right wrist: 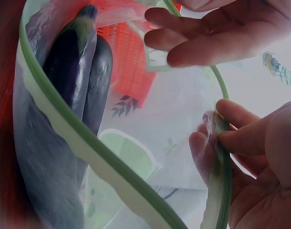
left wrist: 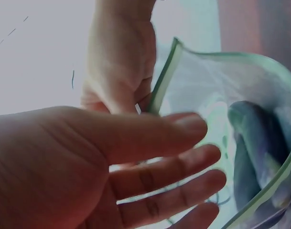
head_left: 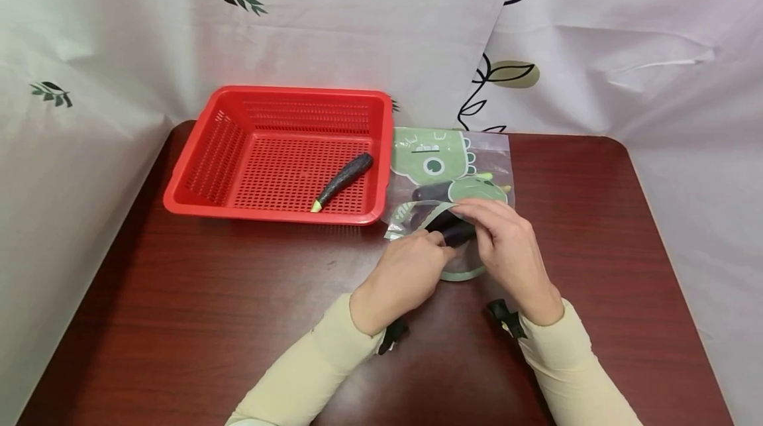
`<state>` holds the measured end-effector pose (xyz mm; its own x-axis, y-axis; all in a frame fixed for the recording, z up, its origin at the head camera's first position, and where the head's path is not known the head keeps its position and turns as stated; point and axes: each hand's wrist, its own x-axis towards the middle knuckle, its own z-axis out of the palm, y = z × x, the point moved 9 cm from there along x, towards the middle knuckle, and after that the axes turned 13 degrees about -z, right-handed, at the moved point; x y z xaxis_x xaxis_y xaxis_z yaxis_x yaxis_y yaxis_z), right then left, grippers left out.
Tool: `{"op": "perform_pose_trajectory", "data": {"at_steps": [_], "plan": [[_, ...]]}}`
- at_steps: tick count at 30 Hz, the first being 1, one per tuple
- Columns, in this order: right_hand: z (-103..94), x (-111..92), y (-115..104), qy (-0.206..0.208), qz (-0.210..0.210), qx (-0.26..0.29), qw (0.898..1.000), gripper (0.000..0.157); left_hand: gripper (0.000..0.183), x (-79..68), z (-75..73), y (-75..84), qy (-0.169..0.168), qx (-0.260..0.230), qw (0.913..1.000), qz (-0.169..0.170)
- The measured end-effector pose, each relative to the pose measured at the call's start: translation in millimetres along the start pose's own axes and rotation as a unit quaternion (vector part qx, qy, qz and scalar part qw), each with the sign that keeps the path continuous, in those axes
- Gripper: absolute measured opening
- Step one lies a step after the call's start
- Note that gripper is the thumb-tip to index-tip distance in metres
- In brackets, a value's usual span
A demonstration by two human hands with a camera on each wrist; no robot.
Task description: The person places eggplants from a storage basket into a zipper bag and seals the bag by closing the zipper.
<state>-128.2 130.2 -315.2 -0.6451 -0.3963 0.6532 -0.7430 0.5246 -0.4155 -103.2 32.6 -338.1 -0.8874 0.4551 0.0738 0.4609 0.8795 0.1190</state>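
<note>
A clear zip bag (head_left: pixel 441 162) with a green cartoon print lies beside the basket, its mouth spread wide towards me. Dark purple eggplants (right wrist: pixel 71 62) lie inside it, seen through the opening in both wrist views. My right hand (head_left: pixel 512 247) pinches the bag's green-edged rim (right wrist: pixel 224 167) between thumb and fingers. At the mouth of the bag is my left hand (head_left: pixel 411 273); its fingers (left wrist: pixel 171 191) are extended, with nothing held in them. In the red basket (head_left: pixel 277 214) lies one long dark vegetable (head_left: pixel 344 179) with a pale green end.
The basket stands at the back left of the dark red wooden table (head_left: pixel 238 320), close to the bag's left side. White curtains (head_left: pixel 357 22) with leaf prints hang behind the table and along both sides. Black straps (head_left: pixel 505 317) sit at my wrists.
</note>
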Motion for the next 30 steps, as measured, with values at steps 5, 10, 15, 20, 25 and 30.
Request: {"op": "perform_pose_trajectory", "data": {"at_steps": [5, 10, 15, 20, 25, 30], "plan": [[-2.1, -1, 1, 0.006, -0.002, -0.004, 1.0, 0.034, 0.023, 1.7, -3.0, -2.5, -0.048, -0.04, 0.998, 0.014], [-4.6, -1, 1, 0.009, -0.004, -0.007, 1.0, 0.034, 0.023, 2.2, -11.3, -9.3, -0.059, -0.07, 0.9957, 0.016], [-6.0, -2, 2, 0.006, -0.001, -0.011, 1.0, 0.034, 0.023, 2.2, -21.6, -23.5, -0.052, -0.113, 0.9923, 0.005], [-5.4, -2, 1, 0.003, -0.008, -0.014, 1.0, 0.035, 0.024, 1.1, -30.7, -44.1, -0.023, -0.152, 0.988, -0.018], [-3.1, -1, -1, 0.007, -0.017, -0.009, 1.0, 0.035, 0.026, -1.5, -39.5, -65.1, -0.006, -0.166, 0.985, -0.049], [-0.1, 0, -2, 0.007, -0.022, -0.008, 1.0, 0.035, 0.029, -5.0, -47.8, -86.5, 0.01, -0.18, 0.98, -0.084]]}}
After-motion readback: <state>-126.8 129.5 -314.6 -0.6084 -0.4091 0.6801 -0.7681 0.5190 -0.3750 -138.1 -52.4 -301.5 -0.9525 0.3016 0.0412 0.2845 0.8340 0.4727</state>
